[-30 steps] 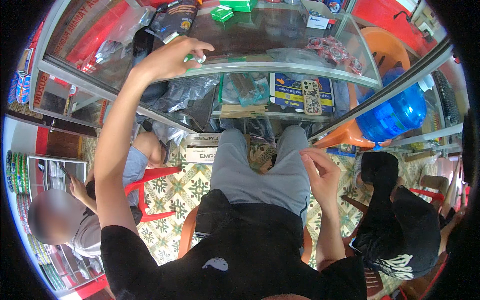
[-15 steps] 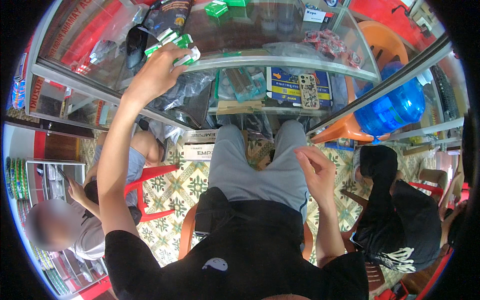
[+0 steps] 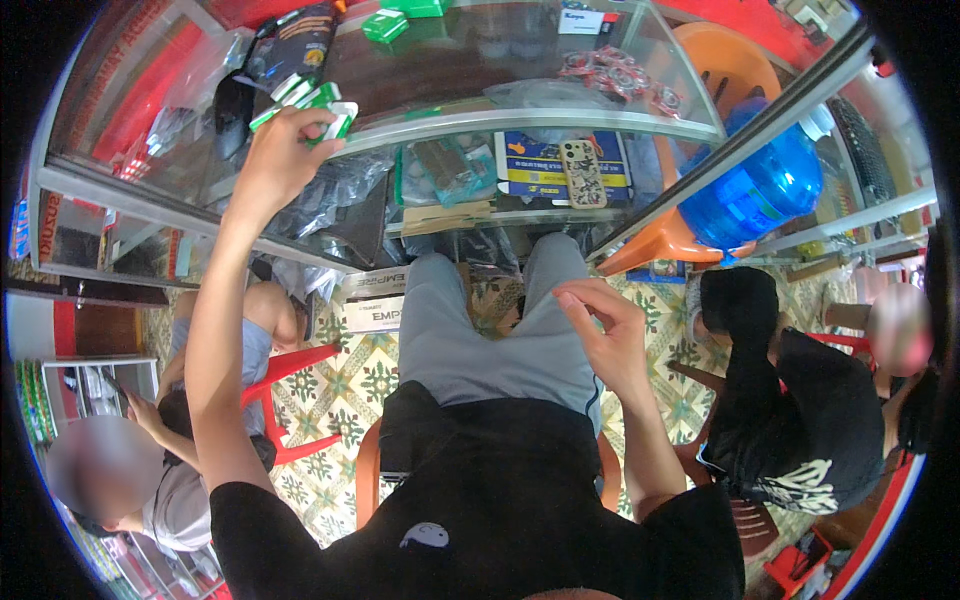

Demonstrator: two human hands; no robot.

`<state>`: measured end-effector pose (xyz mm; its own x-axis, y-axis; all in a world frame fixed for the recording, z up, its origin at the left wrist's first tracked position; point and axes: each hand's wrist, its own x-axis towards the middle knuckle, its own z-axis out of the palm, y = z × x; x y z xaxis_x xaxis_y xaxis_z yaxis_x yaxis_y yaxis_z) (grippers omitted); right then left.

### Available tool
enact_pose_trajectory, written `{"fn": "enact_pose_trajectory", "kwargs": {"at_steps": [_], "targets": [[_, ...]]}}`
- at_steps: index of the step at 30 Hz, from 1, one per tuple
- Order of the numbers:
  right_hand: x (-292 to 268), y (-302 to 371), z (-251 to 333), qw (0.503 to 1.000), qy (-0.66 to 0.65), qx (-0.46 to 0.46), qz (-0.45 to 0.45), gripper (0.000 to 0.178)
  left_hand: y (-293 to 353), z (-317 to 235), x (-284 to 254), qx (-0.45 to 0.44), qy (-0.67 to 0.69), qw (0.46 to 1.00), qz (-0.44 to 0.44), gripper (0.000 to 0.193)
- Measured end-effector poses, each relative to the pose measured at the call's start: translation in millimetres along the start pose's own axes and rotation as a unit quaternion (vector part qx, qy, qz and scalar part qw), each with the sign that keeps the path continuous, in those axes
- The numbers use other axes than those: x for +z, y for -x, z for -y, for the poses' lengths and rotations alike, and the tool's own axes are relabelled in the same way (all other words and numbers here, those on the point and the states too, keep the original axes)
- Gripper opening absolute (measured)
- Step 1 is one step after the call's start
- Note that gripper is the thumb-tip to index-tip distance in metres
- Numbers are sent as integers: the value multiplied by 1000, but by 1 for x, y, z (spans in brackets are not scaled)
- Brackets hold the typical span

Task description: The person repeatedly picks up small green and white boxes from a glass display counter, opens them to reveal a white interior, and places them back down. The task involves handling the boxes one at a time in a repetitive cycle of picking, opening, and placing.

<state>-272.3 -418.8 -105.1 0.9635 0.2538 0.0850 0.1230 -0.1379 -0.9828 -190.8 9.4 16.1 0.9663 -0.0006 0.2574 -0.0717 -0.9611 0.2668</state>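
Note:
At the upper left, my left hand reaches onto the glass display case. Its fingers are curled around a small green-and-white box. Several similar boxes lie right beside its fingertips, on the far side. My right hand hovers over my right thigh, fingers bent in and thumb near the fingertips; I see nothing in it. Two more green boxes lie farther back on the glass.
A phone in a patterned case lies on a blue-and-yellow box on the lower shelf. Red-and-clear packets sit to the right. A blue water jug rests on an orange chair. People sit on both sides.
The view has shifted, so the case and its contents appear farther left. My left fingers have curled in closer around the small box. My right hand has moved slightly inward over my thigh.

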Motion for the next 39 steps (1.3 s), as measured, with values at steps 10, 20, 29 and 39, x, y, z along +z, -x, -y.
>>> {"fn": "enact_pose_trajectory", "kwargs": {"at_steps": [10,20,29,39], "targets": [[-55,-70,46,956,215,-169,-103,15,21,-20,3,-89,321,940,78,72],[-125,-206,52,854,449,-228,-132,31,105,-108,33,-76,721,628,283,92],[-132,-251,46,879,471,-75,-7,40,151,-129,76,-63,756,640,123,63],[-47,-107,113,996,12,-82,37,34,146,-145,79,10,643,766,-11,45]]}}
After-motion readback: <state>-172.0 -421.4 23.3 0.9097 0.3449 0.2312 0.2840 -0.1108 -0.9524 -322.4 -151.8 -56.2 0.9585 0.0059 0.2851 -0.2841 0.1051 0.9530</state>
